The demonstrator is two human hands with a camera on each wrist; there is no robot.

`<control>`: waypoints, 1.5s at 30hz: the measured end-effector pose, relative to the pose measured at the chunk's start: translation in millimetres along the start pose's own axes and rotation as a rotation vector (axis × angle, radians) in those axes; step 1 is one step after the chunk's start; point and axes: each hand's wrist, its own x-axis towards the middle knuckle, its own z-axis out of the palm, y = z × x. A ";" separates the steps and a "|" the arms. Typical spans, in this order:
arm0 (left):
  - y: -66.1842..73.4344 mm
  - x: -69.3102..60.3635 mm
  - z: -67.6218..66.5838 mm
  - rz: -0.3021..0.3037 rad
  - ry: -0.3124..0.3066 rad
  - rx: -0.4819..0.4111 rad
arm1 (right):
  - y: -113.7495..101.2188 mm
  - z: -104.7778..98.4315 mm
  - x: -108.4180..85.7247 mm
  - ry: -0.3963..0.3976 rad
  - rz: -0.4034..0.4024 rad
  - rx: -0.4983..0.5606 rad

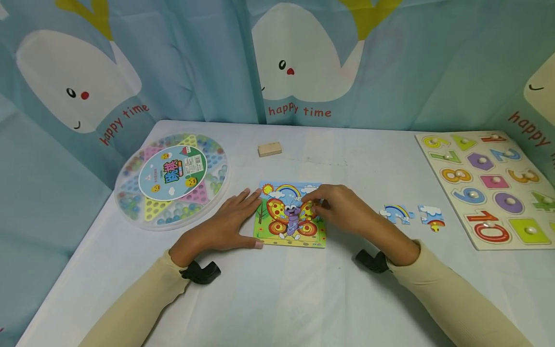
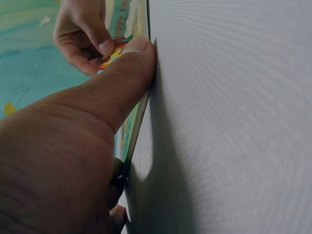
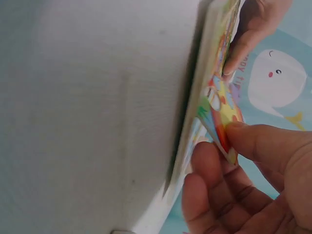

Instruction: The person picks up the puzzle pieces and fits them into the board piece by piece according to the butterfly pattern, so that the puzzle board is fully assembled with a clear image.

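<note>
A butterfly jigsaw puzzle (image 1: 277, 241) lies flat at the middle of the table. My left hand (image 1: 227, 224) is spread at its left side, the thumb on the lower left corner and fingertips along the left edge. At the upper right of the picture, my right hand (image 1: 342, 207) pinches a jigsaw piece (image 3: 226, 114) with yellow, red and blue print between thumb and fingers. In the right wrist view that piece tilts up from the board's surface. Right of this hand lie two loose pieces, a rainbow piece (image 1: 396, 213) and a cloud piece (image 1: 431, 216).
A round Chinese checkers set (image 1: 173, 173) with coloured marbles stands at the left. A small wooden block (image 1: 270, 149) lies behind the puzzle. A number-and-shape peg board (image 1: 494, 197) occupies the right side. A whale-print curtain (image 1: 208, 62) hangs behind the table (image 1: 277, 299).
</note>
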 end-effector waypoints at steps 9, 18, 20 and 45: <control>-0.2 0.1 0.4 0.004 0.005 -0.002 | -3.6 0.3 3.5 -0.028 0.021 -0.129; -0.4 0.8 0.5 -0.001 0.000 0.000 | -2.8 1.6 6.4 -0.043 0.031 -0.161; -0.5 1.2 0.8 -0.002 0.000 -0.001 | -2.5 1.6 6.4 -0.048 0.035 -0.159; 0.6 0.7 0.2 -0.006 0.001 -0.002 | 1.3 -0.1 4.7 -0.129 0.048 -0.147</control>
